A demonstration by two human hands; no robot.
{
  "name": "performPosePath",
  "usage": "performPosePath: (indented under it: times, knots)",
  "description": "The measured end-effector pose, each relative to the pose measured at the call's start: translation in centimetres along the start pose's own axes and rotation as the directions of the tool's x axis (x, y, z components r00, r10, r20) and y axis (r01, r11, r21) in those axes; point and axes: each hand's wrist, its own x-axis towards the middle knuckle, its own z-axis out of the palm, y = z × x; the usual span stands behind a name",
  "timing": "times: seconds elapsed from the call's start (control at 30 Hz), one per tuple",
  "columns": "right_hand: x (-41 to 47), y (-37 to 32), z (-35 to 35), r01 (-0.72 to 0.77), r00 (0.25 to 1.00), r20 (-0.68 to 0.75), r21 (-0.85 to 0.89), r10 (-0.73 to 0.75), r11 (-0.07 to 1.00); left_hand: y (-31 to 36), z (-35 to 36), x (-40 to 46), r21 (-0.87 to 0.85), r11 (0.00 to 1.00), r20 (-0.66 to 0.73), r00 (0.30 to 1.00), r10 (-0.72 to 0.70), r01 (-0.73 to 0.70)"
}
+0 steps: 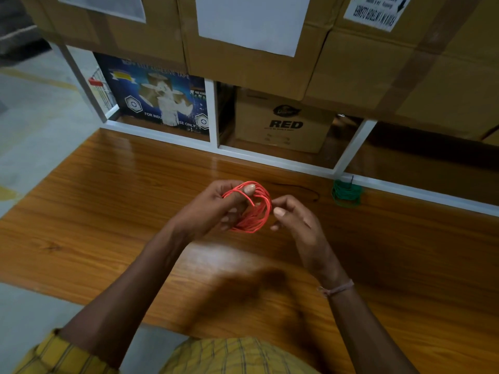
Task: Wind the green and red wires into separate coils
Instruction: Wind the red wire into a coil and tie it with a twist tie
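The red wire (pixel 256 214) is wound into a coil around the fingers of my left hand (pixel 216 209), whose thumb presses on the top loops. My right hand (pixel 293 217) sits just to the right of the coil, fingers curled and touching its edge; I cannot tell whether it pinches a strand. The green wire (pixel 347 194) lies as a small coil on the wooden table (pixel 108 211) at the back right, close to the white shelf frame. Both hands hover above the table's middle.
A white shelf frame (pixel 270 157) runs along the table's back edge, holding a cardboard box marked RED (pixel 283 122) and a blue tape box (pixel 159 95). Large cardboard boxes (pixel 243 63) stack above. A thin dark wire (pixel 302 188) lies behind the hands.
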Motion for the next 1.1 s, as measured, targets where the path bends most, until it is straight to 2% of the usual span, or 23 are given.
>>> performPosePath:
  times: [0.13,0.2,0.33,0.4,0.53,0.67,0.77,0.83,0.93,1.0,1.1]
  knots:
    - [-0.2,0.3,0.4,0.043,0.997,-0.059,-0.017,-0.044,0.999,-0.2,0.6,0.5,-0.113,0.992,-0.027,0.998,-0.063,0.060]
    - [-0.2,0.6,0.4,0.018,0.997,-0.075,0.004,-0.017,1.000,-0.3,0.6,0.7,-0.160,0.981,-0.002,0.993,-0.115,0.114]
    - [-0.2,1.3,0.4,-0.079,0.991,-0.096,0.146,0.094,0.986,-0.5,0.2,1.1,-0.418,0.885,0.133,0.978,-0.161,0.203]
    - [-0.2,1.7,0.4,-0.090,0.992,-0.069,0.232,0.109,0.968,-0.6,0.1,1.4,-0.452,0.866,0.157,0.975,-0.160,0.215]
    - [-0.3,2.0,0.6,-0.092,0.994,-0.034,0.319,0.108,0.943,-0.3,0.7,1.6,-0.343,0.908,0.088,0.971,-0.224,0.241]
    - [-0.6,2.6,0.8,-0.100,0.992,-0.043,0.300,0.118,0.949,0.3,2.1,2.1,-0.125,0.935,-0.163,0.923,-0.348,0.331]
    - [-0.6,3.1,1.0,-0.110,0.990,-0.054,0.280,0.130,0.954,-0.1,2.6,2.6,0.000,0.947,-0.274,0.911,-0.308,0.320]
    - [-0.7,3.1,1.0,-0.115,0.988,-0.063,0.290,0.139,0.950,-0.5,2.5,2.6,-0.014,0.956,-0.238,0.927,-0.289,0.294]
    - [-0.9,2.8,1.0,-0.120,0.986,-0.073,0.331,0.152,0.936,-0.7,2.2,2.4,-0.063,0.961,-0.099,0.956,-0.275,0.270]
    - [-1.0,3.0,1.0,-0.127,0.984,-0.072,0.366,0.164,0.922,-0.8,2.1,2.6,0.004,0.966,-0.088,0.962,-0.259,0.260]
    - [-1.1,3.2,1.1,-0.129,0.983,-0.066,0.400,0.169,0.907,-1.1,2.2,2.9,0.207,0.941,-0.181,0.955,-0.233,0.269]
